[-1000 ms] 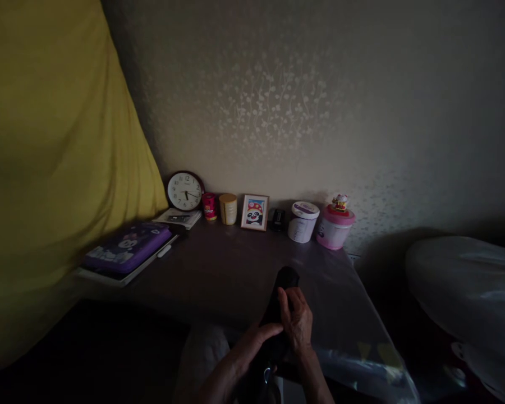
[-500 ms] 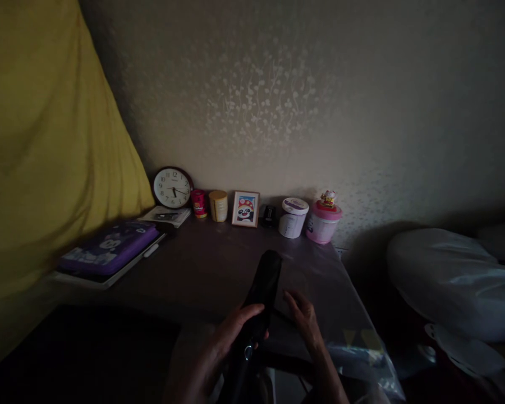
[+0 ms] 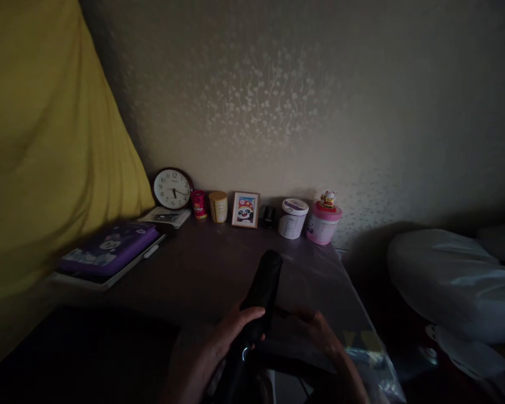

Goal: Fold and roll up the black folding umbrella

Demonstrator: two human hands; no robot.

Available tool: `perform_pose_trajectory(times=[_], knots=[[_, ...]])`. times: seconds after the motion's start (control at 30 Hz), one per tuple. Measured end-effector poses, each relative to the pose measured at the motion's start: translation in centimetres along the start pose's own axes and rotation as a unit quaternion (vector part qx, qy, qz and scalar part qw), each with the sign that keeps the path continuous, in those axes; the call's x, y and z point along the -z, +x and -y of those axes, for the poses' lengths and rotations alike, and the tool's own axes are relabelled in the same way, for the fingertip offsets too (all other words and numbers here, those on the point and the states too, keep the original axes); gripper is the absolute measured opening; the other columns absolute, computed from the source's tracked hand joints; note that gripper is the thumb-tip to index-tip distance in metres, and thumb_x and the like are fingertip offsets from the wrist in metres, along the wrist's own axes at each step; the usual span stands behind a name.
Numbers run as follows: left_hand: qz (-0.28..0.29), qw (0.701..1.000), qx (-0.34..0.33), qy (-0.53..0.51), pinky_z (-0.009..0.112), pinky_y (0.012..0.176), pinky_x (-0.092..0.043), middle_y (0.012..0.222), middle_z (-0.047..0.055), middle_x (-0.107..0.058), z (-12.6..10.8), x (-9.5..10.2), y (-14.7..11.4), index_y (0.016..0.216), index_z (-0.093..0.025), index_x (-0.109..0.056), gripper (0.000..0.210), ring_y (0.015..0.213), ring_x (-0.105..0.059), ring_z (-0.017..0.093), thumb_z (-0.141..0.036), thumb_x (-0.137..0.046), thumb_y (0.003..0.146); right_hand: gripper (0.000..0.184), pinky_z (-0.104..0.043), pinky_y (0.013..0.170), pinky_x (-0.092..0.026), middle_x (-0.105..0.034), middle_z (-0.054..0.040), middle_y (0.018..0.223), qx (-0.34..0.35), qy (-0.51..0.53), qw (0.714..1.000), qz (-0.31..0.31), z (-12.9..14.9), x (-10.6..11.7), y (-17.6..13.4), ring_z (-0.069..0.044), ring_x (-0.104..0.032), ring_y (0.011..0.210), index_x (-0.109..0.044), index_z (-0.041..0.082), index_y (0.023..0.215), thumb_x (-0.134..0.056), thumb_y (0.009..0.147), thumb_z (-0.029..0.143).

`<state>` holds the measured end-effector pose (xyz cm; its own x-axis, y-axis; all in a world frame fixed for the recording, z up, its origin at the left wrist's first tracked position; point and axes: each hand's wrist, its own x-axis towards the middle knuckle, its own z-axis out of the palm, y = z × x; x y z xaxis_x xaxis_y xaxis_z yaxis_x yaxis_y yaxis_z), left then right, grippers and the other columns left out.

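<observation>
While our left grip (image 3: 233,331) is wrapped around a long black bundle (image 3: 258,286), which looks like a folded umbrella, the head view shows us holding it tilted over the near edge of the counter (image 3: 202,258), its far end pointing toward the back right corner. A shiny ring (image 3: 245,353) shows just below our left thumb. Our right grip (image 3: 322,335) is closed on a thin dark strap (image 3: 283,312) drawn out from the bundle's right side; the fingertips there are dim.

Along the counter's back edge we see a row of containers. Nearest the left corner, a red-pink can (image 3: 199,204) stands upright beside a clock (image 3: 173,188), and just right of it is a pale jar (image 3: 218,209) with a yellow lid. Past a panda picture frame (image 3: 246,210) and a small black object (image 3: 269,217) stands a white tub (image 3: 293,220), its lid on. Close to the back right corner we find a pink-and-white tub (image 3: 323,225), also lidded, carrying a small figurine (image 3: 328,198) on top. The lids hide what these two tubs and the jar hold. At the counter's left edge lies a closed purple case (image 3: 109,247), its contents hidden too.
</observation>
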<state>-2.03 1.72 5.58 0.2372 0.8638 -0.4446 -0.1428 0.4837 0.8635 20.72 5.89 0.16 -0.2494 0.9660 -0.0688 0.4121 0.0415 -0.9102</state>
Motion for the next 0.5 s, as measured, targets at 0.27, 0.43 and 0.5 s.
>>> perform_pose_trajectory(times=[0.27,0.43,0.5], knots=[[0.003,0.999,-0.029,0.022,0.017,0.039,-0.039,0.066,-0.002,-0.063,0.6,0.1,1.1,0.111,-0.02,-0.049,0.059,0.048,-0.059,0.012,-0.045,-0.067,0.061,0.034,-0.023,0.053,-0.04,-0.059,0.0016,0.061,0.016,0.154,0.984,-0.089,2.7,-0.8,0.0,-0.012,-0.051,0.055,-0.066,0.019,0.085,-0.069,0.064,0.045],[0.007,0.998,-0.045,0.04,0.016,0.036,-0.037,0.064,-0.002,-0.062,0.6,-0.2,1.0,0.111,-0.019,-0.051,0.054,0.045,-0.058,0.011,-0.04,-0.066,0.063,0.025,-0.025,0.066,-0.045,-0.064,0.0019,0.07,0.034,0.242,0.97,0.021,5.0,-1.7,-0.4,-0.013,-0.057,0.065,-0.064,0.022,0.086,-0.071,0.066,0.035],[0.009,0.998,-0.05,0.046,0.016,0.036,-0.037,0.065,-0.002,-0.062,0.5,-0.3,0.9,0.107,-0.019,-0.053,0.049,0.045,-0.057,0.011,-0.038,-0.065,0.064,0.028,-0.028,0.074,-0.046,-0.066,-0.0006,0.083,0.045,0.26,0.962,0.072,5.1,-1.9,-0.6,-0.015,-0.06,0.077,-0.063,0.023,0.092,-0.071,0.067,0.031]])
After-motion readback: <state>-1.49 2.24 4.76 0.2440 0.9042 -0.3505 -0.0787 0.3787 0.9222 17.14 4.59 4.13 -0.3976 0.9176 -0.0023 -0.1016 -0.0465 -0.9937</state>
